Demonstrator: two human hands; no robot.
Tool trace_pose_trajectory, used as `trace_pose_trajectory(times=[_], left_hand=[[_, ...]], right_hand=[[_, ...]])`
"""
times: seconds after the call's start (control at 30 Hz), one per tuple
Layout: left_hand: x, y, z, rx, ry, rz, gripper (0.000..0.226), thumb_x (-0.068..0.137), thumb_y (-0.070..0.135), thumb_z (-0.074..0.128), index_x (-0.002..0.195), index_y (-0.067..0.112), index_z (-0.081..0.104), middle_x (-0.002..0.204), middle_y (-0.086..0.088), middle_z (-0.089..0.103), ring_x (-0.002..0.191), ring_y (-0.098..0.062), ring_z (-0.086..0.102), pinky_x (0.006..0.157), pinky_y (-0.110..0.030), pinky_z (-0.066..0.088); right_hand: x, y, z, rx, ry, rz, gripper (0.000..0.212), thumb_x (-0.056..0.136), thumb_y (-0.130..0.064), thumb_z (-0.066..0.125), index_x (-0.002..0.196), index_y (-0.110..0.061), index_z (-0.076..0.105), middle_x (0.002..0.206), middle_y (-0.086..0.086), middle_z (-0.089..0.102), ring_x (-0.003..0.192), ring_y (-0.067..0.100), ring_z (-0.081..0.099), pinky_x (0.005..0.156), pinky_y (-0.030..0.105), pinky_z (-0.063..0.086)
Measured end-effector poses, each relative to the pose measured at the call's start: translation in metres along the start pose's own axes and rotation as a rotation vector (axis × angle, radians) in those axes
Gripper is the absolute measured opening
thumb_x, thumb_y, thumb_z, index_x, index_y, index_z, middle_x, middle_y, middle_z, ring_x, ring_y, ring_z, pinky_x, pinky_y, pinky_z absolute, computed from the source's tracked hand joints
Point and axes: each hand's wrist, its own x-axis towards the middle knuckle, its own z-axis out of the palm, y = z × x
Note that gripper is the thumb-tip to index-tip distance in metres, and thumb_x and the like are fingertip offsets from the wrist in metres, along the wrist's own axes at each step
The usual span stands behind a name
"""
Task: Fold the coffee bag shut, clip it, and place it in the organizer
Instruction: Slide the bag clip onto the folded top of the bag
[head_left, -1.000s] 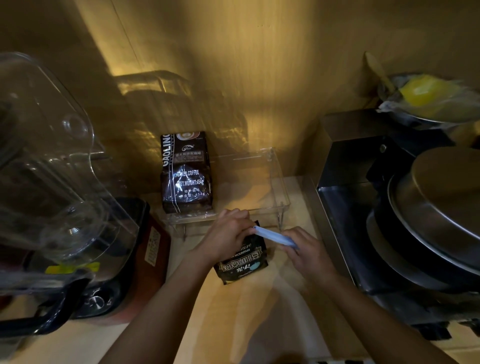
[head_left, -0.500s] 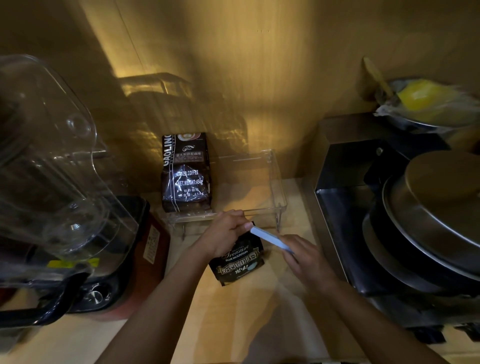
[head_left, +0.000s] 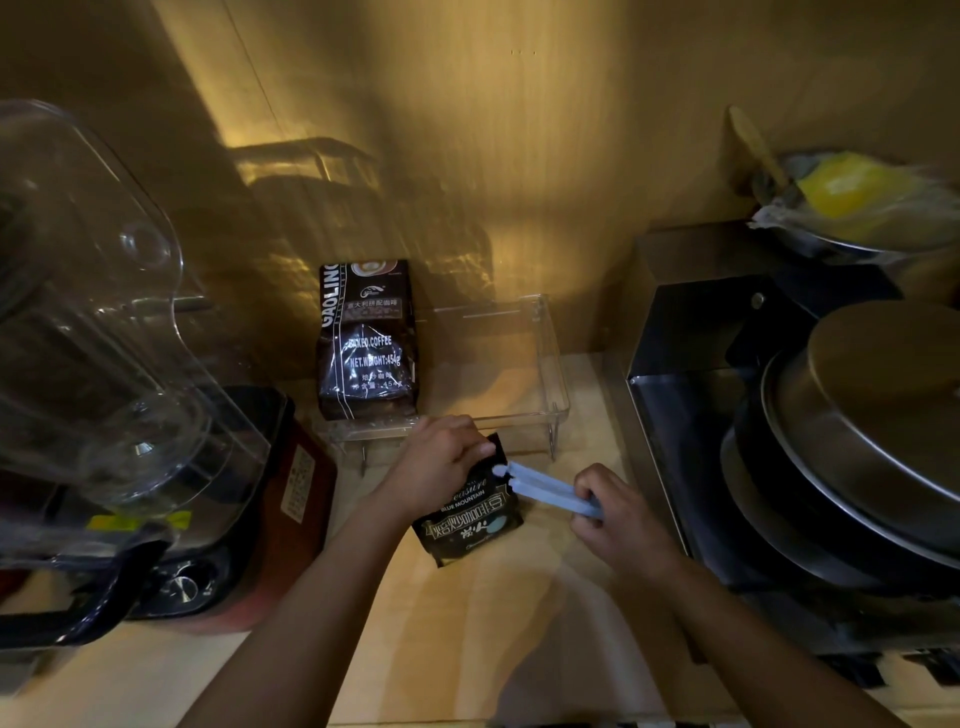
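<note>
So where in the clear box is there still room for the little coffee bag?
The clear organizer is bare on its right side, from the big coffee bag standing at its left end across to the right wall. It is crowded in front, where the left hand holds the small coffee bag and the right hand the blue clip.

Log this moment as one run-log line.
left hand: pinches small coffee bag top | right hand: holds blue clip, arms apart, at fold | organizer: big bag inside | stage: clipping
</note>
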Motion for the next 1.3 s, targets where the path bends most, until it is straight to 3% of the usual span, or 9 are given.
trace_pose_trajectory(times=[0.1,0.2,0.37,0.53,0.7,0.87,1.0,1.13,1.3], left_hand=[[-0.002,-0.001,0.003,0.074,0.093,0.018,0.013,0.082,0.005,0.06,0.091,0.011,0.067,0.092,-0.008,0.067,0.089,-0.024,0.057,0.071,-0.028,0.027],[-0.005,0.0,0.006,0.009,0.175,-0.018,0.021,0.071,-0.013,0.059,0.074,0.008,0.064,0.076,-0.012,0.067,0.074,-0.029,0.058,0.057,-0.024,0.026],[-0.009,-0.003,0.009,-0.055,0.195,0.012,0.03,0.063,-0.019,0.059,0.063,0.008,0.048,0.064,-0.013,0.061,0.065,-0.03,0.053,0.056,-0.028,0.028],[-0.011,-0.007,0.014,-0.143,0.182,-0.027,0.023,0.073,-0.008,0.064,0.068,0.011,0.052,0.072,-0.011,0.065,0.074,-0.03,0.056,0.063,-0.039,0.045],[-0.014,-0.007,0.015,-0.2,0.23,-0.077,0.017,0.074,0.005,0.07,0.075,0.013,0.055,0.073,-0.002,0.066,0.066,-0.014,0.057,0.056,-0.019,0.039],[-0.015,-0.003,0.011,-0.207,0.239,-0.042,0.006,0.083,0.007,0.061,0.082,0.011,0.057,0.08,-0.002,0.061,0.075,-0.016,0.056,0.064,-0.028,0.045],[-0.012,0.0,0.008,-0.205,0.209,-0.023,0.005,0.085,0.017,0.06,0.087,0.012,0.06,0.089,-0.003,0.059,0.085,-0.015,0.053,0.07,-0.018,0.039],[-0.01,0.002,0.009,-0.22,0.172,-0.015,0.008,0.081,0.015,0.066,0.086,0.01,0.064,0.091,-0.005,0.06,0.089,-0.019,0.052,0.078,-0.033,0.043],[-0.01,0.0,0.011,-0.215,0.167,0.009,0.009,0.077,0.01,0.07,0.082,0.008,0.063,0.091,-0.008,0.062,0.09,-0.021,0.054,0.079,-0.031,0.041]], right_hand=[[-0.001,-0.001,-0.005,-0.005,0.034,-0.075,0.021,0.073,0.001,0.062,0.076,-0.013,0.047,0.08,0.002,0.053,0.067,0.02,0.052,0.057,0.035,0.046],[0.002,-0.003,-0.013,0.028,0.118,-0.135,0.015,0.073,0.005,0.066,0.079,-0.003,0.054,0.082,0.012,0.058,0.069,0.019,0.054,0.06,0.02,0.038],[0.01,-0.001,-0.022,-0.092,0.203,-0.166,0.014,0.077,-0.018,0.06,0.085,-0.007,0.06,0.09,0.009,0.067,0.075,0.026,0.062,0.059,0.033,0.049],[0.021,-0.002,-0.021,-0.221,0.1,-0.311,0.022,0.081,-0.029,0.048,0.085,-0.011,0.061,0.086,0.007,0.069,0.07,0.027,0.063,0.062,0.033,0.046],[0.027,-0.004,-0.019,-0.188,0.009,-0.33,0.024,0.079,-0.033,0.051,0.083,-0.012,0.061,0.087,0.007,0.07,0.07,0.025,0.063,0.063,0.031,0.051],[0.034,-0.008,-0.018,-0.191,-0.017,-0.348,0.024,0.079,-0.032,0.05,0.082,-0.011,0.062,0.083,0.007,0.068,0.069,0.025,0.061,0.061,0.03,0.047],[0.04,-0.015,-0.017,-0.15,-0.035,-0.309,0.013,0.073,-0.018,0.064,0.083,-0.01,0.063,0.08,0.009,0.066,0.069,0.029,0.06,0.062,0.036,0.047],[0.043,-0.019,-0.013,-0.07,-0.08,-0.147,0.033,0.074,-0.016,0.072,0.104,-0.019,0.059,0.095,-0.001,0.064,0.084,0.016,0.056,0.071,0.028,0.038],[0.048,-0.03,-0.007,0.006,-0.093,-0.027,0.04,0.072,-0.015,0.073,0.105,-0.026,0.053,0.088,-0.012,0.055,0.084,0.016,0.056,0.072,0.032,0.046]])
